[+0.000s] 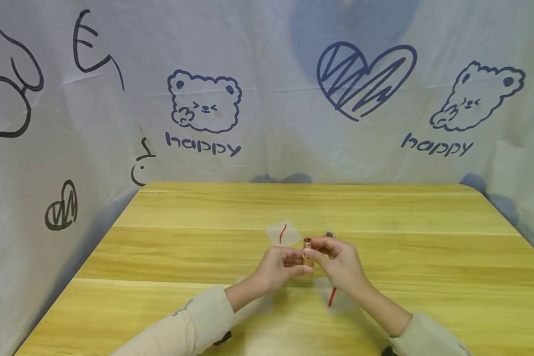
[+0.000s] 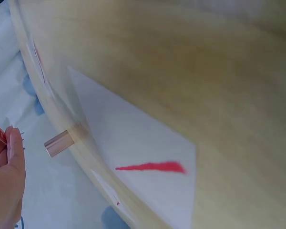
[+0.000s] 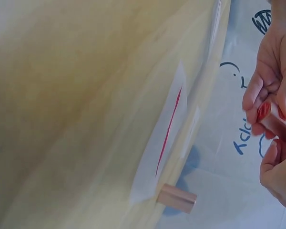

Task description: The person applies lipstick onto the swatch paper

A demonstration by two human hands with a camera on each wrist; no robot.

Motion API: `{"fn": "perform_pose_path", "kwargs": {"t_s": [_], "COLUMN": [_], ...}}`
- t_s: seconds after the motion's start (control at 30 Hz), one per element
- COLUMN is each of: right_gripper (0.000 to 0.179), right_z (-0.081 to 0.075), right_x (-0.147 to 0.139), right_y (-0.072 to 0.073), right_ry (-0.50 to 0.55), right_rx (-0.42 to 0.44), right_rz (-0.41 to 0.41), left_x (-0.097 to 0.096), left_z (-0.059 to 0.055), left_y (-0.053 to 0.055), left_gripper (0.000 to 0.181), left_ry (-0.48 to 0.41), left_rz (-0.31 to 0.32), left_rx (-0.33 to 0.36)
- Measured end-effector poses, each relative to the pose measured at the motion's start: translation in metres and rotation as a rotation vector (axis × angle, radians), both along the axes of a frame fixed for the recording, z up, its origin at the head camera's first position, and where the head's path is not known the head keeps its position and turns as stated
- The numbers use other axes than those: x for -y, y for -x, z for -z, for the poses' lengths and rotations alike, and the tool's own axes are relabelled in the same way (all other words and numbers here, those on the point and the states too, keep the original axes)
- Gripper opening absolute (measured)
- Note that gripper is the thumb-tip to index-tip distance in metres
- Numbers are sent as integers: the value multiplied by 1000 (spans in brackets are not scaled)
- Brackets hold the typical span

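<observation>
In the head view a lipstick point(image 1: 308, 260) in a shiny rose-gold case stands nearly upright between both hands, its red top point(image 1: 307, 240) showing. My left hand point(image 1: 273, 269) holds the lower part of the case from the left, fingers behind and thumb in front. From the right, my right hand point(image 1: 343, 264) pinches the case higher up, by thumb and fingers. Seen in the right wrist view, the red end of the lipstick point(image 3: 275, 122) sticks out between the fingers. Behind the right hand, the rose-gold cap point(image 1: 330, 234) stands on the table.
On the wooden table point(image 1: 169, 257) lie white paper pieces. One with a red stroke point(image 1: 273, 234) is behind the hands, another point(image 1: 344, 301) under the right forearm, and a third point(image 1: 262, 302) partly beneath the left forearm. A drawn-on white cloth point(image 1: 276, 109) hangs behind.
</observation>
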State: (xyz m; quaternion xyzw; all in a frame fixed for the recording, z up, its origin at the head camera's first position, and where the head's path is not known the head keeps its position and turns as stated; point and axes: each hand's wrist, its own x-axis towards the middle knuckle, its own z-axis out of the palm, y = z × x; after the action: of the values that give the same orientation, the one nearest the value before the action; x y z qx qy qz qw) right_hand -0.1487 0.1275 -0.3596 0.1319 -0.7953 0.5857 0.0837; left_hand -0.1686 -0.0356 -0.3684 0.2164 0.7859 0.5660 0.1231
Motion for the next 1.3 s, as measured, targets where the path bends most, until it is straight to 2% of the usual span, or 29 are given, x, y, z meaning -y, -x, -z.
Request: {"fn": "perform_pose_path", "kwargs": {"t_s": [0.17,0.27,0.4,0.5,0.57,0.67,0.9,1.3], "right_gripper": [23,29,28,29,31,36,50,57], "right_z": [-6,-9,-9,-6,-3,1,15,38], "right_x": [-8,-16,-31,-42,-47,-52,-58,-60], "right_y": [3,9,21,30,34,39,45,55], "right_ry": [-82,-102,-67,-44,-46,-63,-130,-170], "right_rx": [39,33,-19,-51,-43,3,184,283], "right_rz": [-33,-50,-42,-15,12,47,92,104], "left_x": [2,2,1,-1,-2,-3,-4,-3], "left_z": [-2,-1,1,2,3,3,5,6], "left_y": [1,1,3,3,3,3,2,2], "left_gripper": [24,22,22,22,22,22,24,25], "left_ry": [26,24,28,26,16,8,8,3], "left_rz": [-28,-59,-86,-83,-75,-71,-73,-54], "left_rx": [-6,-1,12,28,38,44,76,88]}}
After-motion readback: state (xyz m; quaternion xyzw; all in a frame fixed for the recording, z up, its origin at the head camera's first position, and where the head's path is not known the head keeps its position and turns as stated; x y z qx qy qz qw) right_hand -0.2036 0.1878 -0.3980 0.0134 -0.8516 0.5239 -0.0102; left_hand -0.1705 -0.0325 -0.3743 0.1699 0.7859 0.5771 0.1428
